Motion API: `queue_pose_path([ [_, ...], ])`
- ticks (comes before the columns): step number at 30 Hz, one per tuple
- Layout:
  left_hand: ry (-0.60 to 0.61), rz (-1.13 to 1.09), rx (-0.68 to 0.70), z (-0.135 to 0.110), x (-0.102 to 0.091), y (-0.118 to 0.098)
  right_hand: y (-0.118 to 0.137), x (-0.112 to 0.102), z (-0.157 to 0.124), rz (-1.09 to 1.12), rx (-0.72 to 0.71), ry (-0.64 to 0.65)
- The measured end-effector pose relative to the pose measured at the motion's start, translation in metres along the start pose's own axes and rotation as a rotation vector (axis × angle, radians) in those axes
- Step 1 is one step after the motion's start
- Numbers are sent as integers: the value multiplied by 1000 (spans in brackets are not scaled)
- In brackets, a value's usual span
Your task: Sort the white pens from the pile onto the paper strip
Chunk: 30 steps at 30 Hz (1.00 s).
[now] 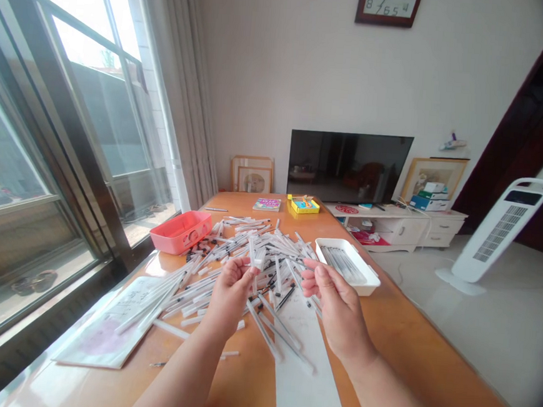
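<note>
Well, the broad brown wooden table (396,345) spread beneath both hands, and a sprawling heap of translucent white plastic pens (198,298) covered it ahead of them and under the left. A pale booklet with a lilac patch (101,334) lay left of the left hand. The coral-red plastic box (174,243) stood beyond that hand, to its left; the white rectangular plastic tray (372,280) sat just past the right hand. A long white paper strip (304,382) ran between the forearms.

The left hand (231,288) pinched a slim translucent white pen barrel (251,251) between thumb and finger, its long axis pointing up and away from the person. The barrel lay to the left of the right hand (339,296), whose thumb and fingers curled towards it, clearly apart; whether they gripped something thin, I couldn't tell.
</note>
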<state>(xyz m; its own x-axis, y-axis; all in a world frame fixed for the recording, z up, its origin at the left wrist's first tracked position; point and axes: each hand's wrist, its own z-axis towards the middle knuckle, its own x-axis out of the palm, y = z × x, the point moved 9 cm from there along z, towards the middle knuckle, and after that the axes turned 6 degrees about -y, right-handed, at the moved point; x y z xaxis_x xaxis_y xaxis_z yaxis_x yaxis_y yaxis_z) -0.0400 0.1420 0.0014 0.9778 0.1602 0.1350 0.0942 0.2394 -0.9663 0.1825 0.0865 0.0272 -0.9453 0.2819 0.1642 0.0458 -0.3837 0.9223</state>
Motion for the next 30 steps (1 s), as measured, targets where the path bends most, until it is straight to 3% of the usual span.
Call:
queue_pose_path([
  [5,-77,-408,-243,-5,-3,10,-9,4,-1,189,111,17],
  [10,-113,-523,-370,-8,-4,21,-11,2,-2,186,134,-17],
  [13,-141,-505,-370,-9,-6,21,-11,1,-2,167,122,-22],
  [17,-99,-213,-200,-7,-8,8,-9,-3,0,165,93,-56],
  [22,85,440,263,-12,8,-28,2,-17,6,179,25,-130],
  [24,165,594,389,-18,17,-34,6,-23,8,181,5,-158],
  [30,282,705,419,-24,27,-24,9,-28,9,118,-21,-186],
])
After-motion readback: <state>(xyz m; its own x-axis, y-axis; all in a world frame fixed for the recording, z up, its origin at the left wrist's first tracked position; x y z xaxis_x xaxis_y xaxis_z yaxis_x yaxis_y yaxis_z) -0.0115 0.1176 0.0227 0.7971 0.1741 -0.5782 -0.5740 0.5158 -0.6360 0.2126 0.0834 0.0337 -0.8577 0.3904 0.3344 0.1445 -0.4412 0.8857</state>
